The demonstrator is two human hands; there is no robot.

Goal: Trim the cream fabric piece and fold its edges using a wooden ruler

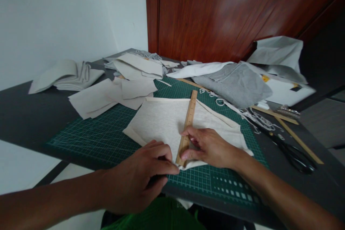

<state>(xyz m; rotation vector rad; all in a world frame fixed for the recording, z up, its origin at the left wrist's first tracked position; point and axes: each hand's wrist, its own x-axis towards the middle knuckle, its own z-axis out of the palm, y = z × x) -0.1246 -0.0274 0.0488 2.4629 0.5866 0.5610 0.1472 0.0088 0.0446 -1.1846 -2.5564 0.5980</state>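
Note:
A cream piece of fabric (161,118) with folded edges lies on a green cutting mat (88,140). Across it, pointing away from me, rests a wooden ruler (191,111). My right hand (208,147) grips the ruler's near half between thumb and fingers. At the near edge of the fabric, my left hand (148,176) has its fingers curled on the cloth, the index fingertip beside the ruler's near end. The left fingers partly hide that edge, and the left thumb sits lower, just off the mat's front edge.
Cut fabric pieces (107,95) and a folded stack (72,75) lie left. Grey cloth (234,82) is heaped at the back right. Black-handled scissors (293,154), wooden strips (299,140) and tangled white cord (256,118) lie right. A wooden panel (215,18) rises behind.

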